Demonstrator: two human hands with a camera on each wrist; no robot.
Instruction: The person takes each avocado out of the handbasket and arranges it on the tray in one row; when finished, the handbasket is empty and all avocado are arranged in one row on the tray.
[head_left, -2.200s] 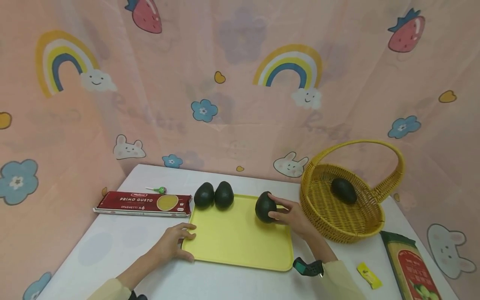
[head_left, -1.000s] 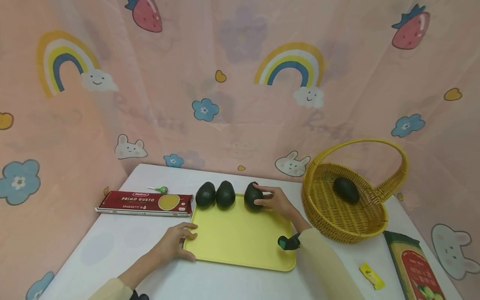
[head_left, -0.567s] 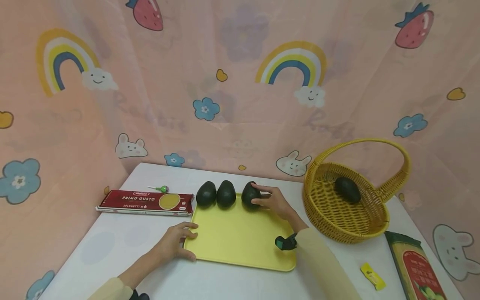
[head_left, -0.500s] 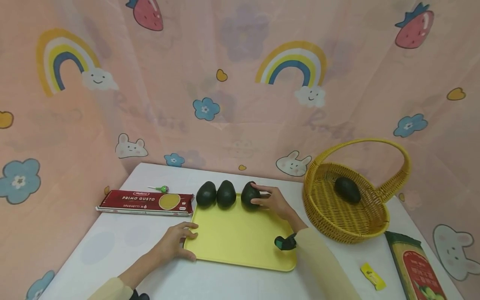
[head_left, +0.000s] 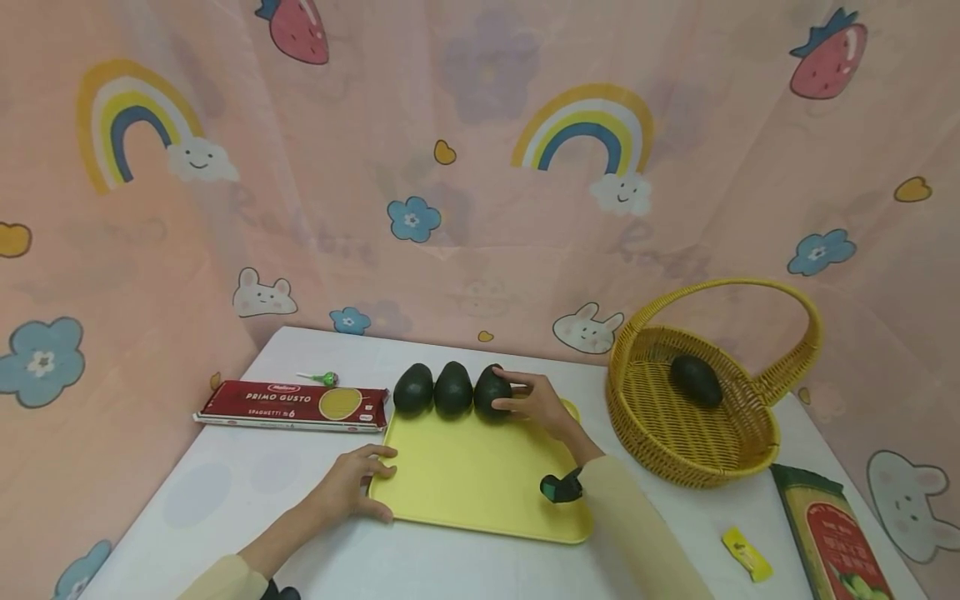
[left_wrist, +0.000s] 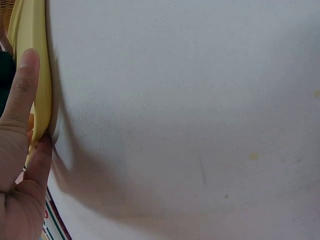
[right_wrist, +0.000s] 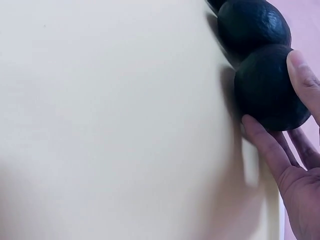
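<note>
In the head view my right hand [head_left: 536, 404] grips a dark green avocado [head_left: 490, 392] at the back edge of a yellow tray [head_left: 480, 475]. Two more avocados, a left one [head_left: 413, 389] and a middle one [head_left: 453, 389], stand upright along that edge, making a row with it. The right wrist view has my thumb and fingers around the held avocado [right_wrist: 267, 90], right against its neighbour [right_wrist: 252, 25]. My left hand [head_left: 348, 483] holds the tray by its front left corner. In the left wrist view the thumb lies along the tray's edge [left_wrist: 42, 95].
A yellow wicker basket [head_left: 675, 471] with one avocado [head_left: 696, 381] stands right of the tray. Nearer are a small yellow packet [head_left: 746, 554] and a green and red bag [head_left: 832, 533]. Left of the tray lie a red spaghetti pack [head_left: 292, 406] and a green lollipop [head_left: 328, 379].
My right hand has carried the avocado left and back, from over the tray's right side to beside the other two. My left hand has stayed at the tray corner.
</note>
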